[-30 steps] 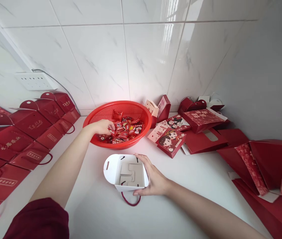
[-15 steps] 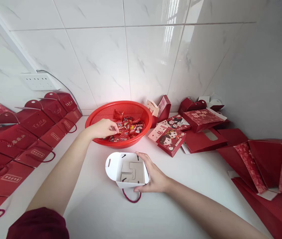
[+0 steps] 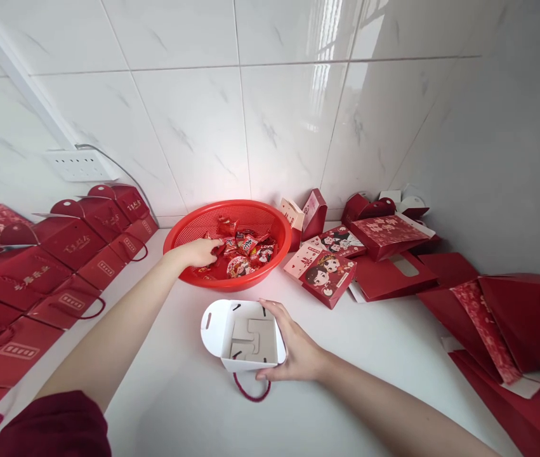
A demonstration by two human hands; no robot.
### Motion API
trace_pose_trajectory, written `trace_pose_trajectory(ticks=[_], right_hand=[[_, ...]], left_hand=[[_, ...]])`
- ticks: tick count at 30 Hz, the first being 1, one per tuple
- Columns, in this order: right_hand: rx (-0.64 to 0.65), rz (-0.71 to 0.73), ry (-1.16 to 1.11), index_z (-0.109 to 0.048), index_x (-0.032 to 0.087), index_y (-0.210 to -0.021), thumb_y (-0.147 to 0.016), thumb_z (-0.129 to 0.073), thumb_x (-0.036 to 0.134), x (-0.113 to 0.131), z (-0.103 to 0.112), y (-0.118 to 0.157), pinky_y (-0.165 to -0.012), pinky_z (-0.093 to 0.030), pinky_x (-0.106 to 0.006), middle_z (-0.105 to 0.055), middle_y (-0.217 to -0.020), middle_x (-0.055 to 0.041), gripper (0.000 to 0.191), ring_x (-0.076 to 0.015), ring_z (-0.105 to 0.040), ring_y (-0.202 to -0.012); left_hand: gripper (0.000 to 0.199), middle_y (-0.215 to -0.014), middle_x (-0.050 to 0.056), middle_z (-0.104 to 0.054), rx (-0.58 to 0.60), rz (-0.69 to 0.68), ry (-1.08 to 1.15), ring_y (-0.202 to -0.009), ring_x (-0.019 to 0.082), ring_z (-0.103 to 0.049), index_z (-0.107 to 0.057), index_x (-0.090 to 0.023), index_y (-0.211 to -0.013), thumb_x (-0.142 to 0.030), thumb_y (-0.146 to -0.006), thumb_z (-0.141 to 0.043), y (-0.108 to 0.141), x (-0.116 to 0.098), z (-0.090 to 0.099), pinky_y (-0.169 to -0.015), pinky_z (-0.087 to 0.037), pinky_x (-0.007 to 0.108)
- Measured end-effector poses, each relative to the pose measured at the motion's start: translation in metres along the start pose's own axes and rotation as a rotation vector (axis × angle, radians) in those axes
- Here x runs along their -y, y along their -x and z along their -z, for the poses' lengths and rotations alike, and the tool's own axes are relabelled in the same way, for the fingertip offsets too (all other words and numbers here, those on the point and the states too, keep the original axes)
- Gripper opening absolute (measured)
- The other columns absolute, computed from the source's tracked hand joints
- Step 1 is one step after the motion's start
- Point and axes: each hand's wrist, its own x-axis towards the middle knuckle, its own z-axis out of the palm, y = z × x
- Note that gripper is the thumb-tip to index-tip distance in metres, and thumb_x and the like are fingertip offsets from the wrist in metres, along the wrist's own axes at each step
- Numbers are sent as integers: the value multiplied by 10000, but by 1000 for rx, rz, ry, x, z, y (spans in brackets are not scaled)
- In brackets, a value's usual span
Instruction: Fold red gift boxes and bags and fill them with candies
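Note:
My left hand (image 3: 202, 252) reaches over the near-left rim of a red plastic basket (image 3: 270, 271). Its fingers are closed on a red-wrapped candy, mostly hidden under them. Other wrapped candies (image 3: 249, 244) and a round packet with a cartoon picture (image 3: 240, 266) lie in the basket. With my right hand (image 3: 298, 346) I grip the right side of a small open gift box (image 3: 250, 366), thumb at the front and fingers behind. Its white inside shows folded bottom flaps and dark cord ends, with no candy in it. A dark red cord handle (image 3: 253, 398) hangs at the front.
Closed red gift boxes (image 3: 70, 241) with cord handles stand in rows at the left. Decorated boxes (image 3: 329, 276) and flat or half-folded red cartons (image 3: 393, 276) are piled at the right. Behind are a tiled wall (image 3: 184, 127) and a power strip (image 3: 82, 166).
My left hand has moved slightly left and down among the candies, uncovering the round packet. My right hand still holds the box. The view has tilted up slightly.

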Motion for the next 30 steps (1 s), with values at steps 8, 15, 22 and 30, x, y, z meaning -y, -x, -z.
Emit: trace_pose_trajectory(ticks=[8, 15, 22, 30], right_hand=[[-6, -23, 0, -145, 226, -1539, -568, -887, 493, -1, 0, 0, -1146, -341, -470, -330, -1464, -179, 1250, -338, -365, -1389], [-8, -18, -5, -145, 239, -1533, -566, -889, 485, 0, -1, -1, -1141, -345, -469, -332, -1459, -175, 1245, -339, -374, -1386], [8, -13, -14, -140, 243, -1536, -555, -893, 525, -3, -1, -1, -1153, -327, -478, -327, -1461, -178, 1268, -342, -360, -1397], [11, -13, -30, -150, 230, -1530, -553, -891, 540, -2, 0, -3, -1150, -333, -474, -342, -1453, -184, 1265, -333, -363, -1392]], left_hand=[[371, -1302, 108, -597, -20, 144, 92, -1134, 247, -608, -586, -172, -1271, -342, -942, -610, -26, 25, 13, -959, -518, 463], [355, -1152, 106, -658, 51, 258, 433, -986, 214, -661, -614, -134, -1200, -385, -948, -599, -42, 30, 16, -840, -573, 402], [484, -1150, 103, -729, -96, -20, 790, -994, 189, -702, -627, -240, -1296, -542, -950, -477, -38, 30, 38, -851, -565, 277], [326, -1229, 98, -616, 0, 187, 503, -1056, 231, -630, -605, -143, -1211, -329, -942, -614, -81, 35, 31, -876, -560, 423]])
